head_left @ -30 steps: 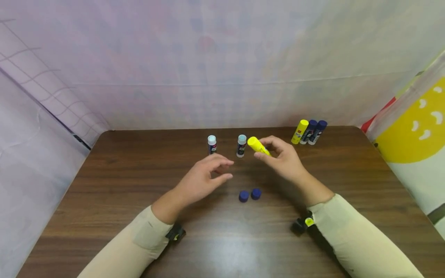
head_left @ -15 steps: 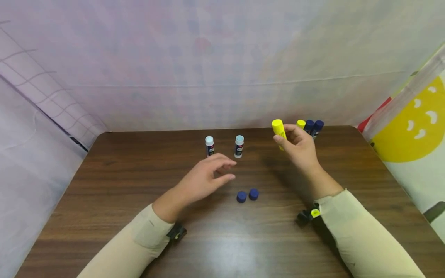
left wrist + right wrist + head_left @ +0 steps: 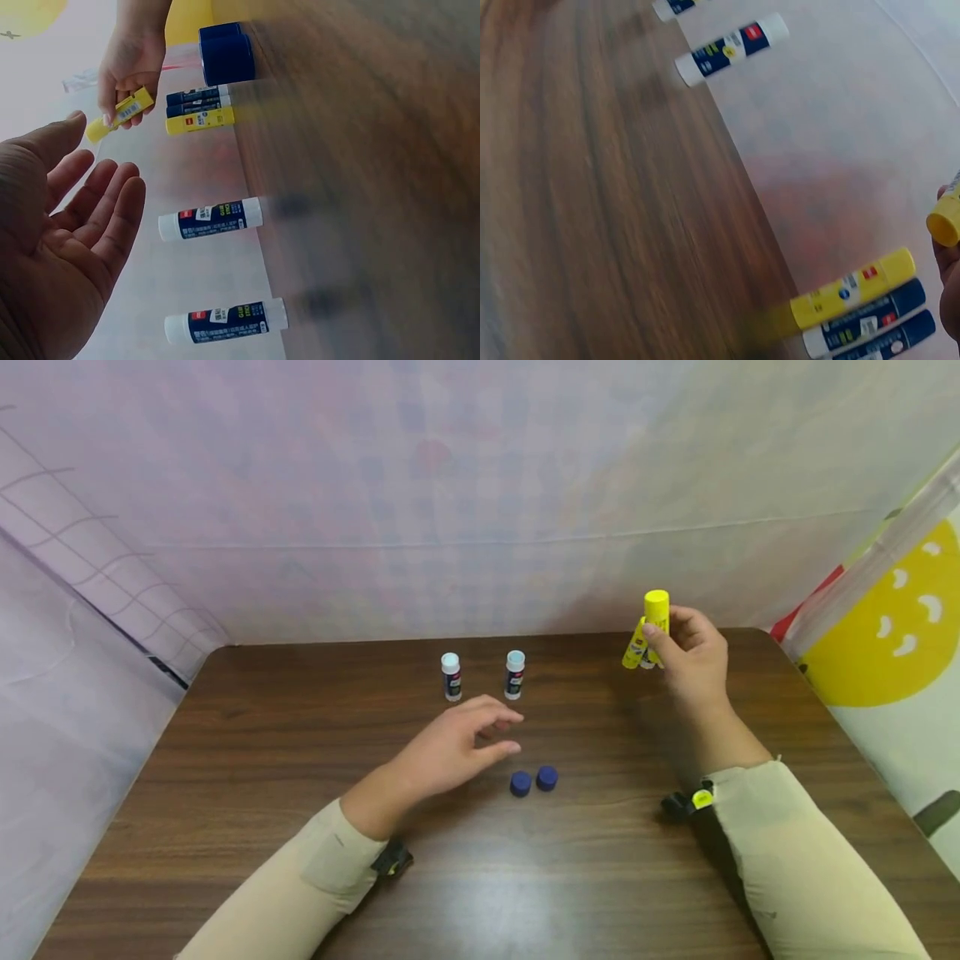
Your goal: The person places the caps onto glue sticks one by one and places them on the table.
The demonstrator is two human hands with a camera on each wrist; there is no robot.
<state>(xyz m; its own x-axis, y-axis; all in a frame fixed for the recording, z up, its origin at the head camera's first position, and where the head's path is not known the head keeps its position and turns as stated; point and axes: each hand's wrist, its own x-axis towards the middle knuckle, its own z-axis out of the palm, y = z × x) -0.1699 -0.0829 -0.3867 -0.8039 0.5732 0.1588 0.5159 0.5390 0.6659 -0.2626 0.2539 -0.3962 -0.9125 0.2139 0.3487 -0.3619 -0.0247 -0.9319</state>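
My right hand [image 3: 699, 660] pinches a yellow glue stick [image 3: 657, 608] between thumb and fingers, raised off the table at the back right. Just behind it stands another yellow glue stick [image 3: 853, 289], beside two capped dark blue ones [image 3: 870, 318]. The head view mostly hides the blue pair behind my hand. Over the middle of the table my left hand [image 3: 456, 745] hovers, holding nothing, fingers loosely bent. Beyond it two uncapped glue sticks [image 3: 451, 677] [image 3: 514, 675] stand upright and apart. Two dark blue caps [image 3: 521, 783] [image 3: 547, 778] lie close together to its right.
The brown wooden table [image 3: 247, 793] runs back to a pale cloth wall [image 3: 360, 510]. At the right hangs a cloth with a large yellow print [image 3: 892, 635]. Dark camera mounts sit under both wrists.
My right hand has carried the yellow glue stick rightward and back, from beside the uncapped sticks to the group at the right. My left hand has shifted slightly right.
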